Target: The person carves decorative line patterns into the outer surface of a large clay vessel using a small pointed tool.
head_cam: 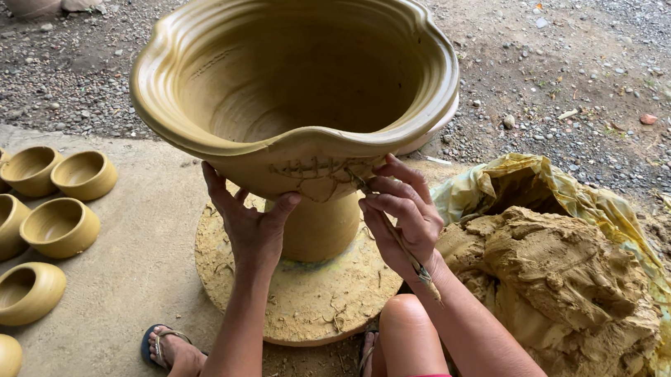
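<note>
In the head view, a large, wide-mouthed pot of wet ochre clay with a wavy flared rim (295,76) stands on a narrow clay foot at the middle of a round, clay-crusted turning disc (301,292), which lies on the concrete floor (127,260).

The left hand (252,222) rises from a forearm that comes straight up from the lower edge. Its palm faces the pot, fingers spread and pointing upward, thumb angled out to the right; the fingertips press flat against the pot's underside just beneath the rim. Its grip is open and closes on nothing; it only bears against the clay.

The right hand (405,214) comes up from the lower right, wrist bent, fingers curled inward. Its grip is closed around a thin wooden stick tool (397,236) that runs slantwise through the fist, the lower end jutting out past the wrist and the upper tip touching the pot wall next to a row of short scored marks and a crack below the rim.

Just right of the disc, a big lump of brown raw clay (562,289) sits on a crumpled yellow plastic sheet (604,210). On the floor to the left lie rows of small round ochre clay bowls (22,213), well apart from the hands. Below the disc, the person's knee and a foot in a blue-strapped sandal (165,348) are visible. Grey gravel ground (585,37) stretches behind the pot.
</note>
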